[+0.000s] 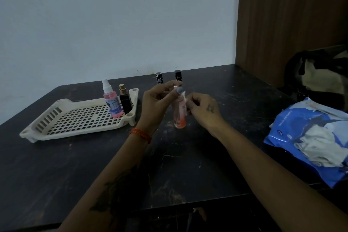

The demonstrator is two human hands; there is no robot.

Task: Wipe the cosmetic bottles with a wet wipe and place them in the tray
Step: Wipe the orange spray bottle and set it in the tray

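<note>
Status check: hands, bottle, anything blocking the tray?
Left hand grips pink bottle near its top. Right hand pinches wet wipe against it. Two bottles already in tray. Nothing blocking.

Black table (188, 166) (scratched) bears tray (37, 128), wipes pack (293, 137).

My left hand (158, 100) hides the pink bottle's (179, 118) cap; label print unreadable; wipes pack (308, 141) cut off at right edge
</note>
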